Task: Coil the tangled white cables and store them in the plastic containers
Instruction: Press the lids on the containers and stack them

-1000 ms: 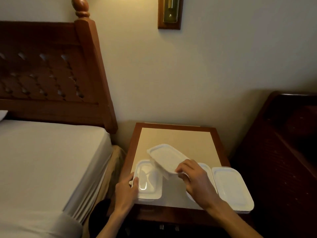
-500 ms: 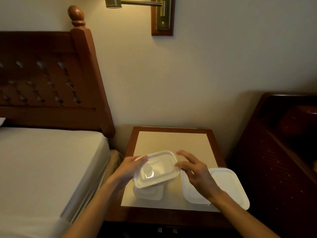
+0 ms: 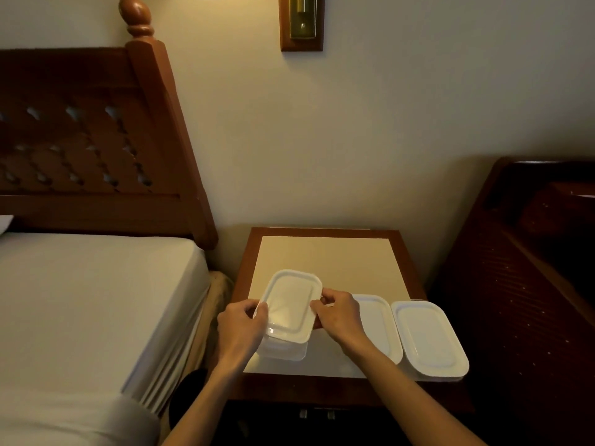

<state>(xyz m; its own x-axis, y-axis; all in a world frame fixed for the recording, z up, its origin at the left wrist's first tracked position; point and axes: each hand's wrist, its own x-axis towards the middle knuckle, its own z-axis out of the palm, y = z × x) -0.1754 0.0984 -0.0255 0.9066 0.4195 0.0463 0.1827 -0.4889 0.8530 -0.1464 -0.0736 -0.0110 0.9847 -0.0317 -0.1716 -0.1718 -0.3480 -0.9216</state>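
Both hands clamp one lidded container [image 3: 288,309] over the nightstand [image 3: 325,252]: my left hand [image 3: 241,329] pinches its left edge, my right hand [image 3: 338,315] its right. Two more containers [image 3: 428,339] sit right.

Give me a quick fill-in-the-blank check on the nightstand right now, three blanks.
1. Both hands, left hand and right hand, grip the ____ of the leftmost container.
2. Beside the right hand, ____ more lidded containers sit on the nightstand.
3. The bed lies on the ____ of the nightstand.

Missing words: lid; two; left
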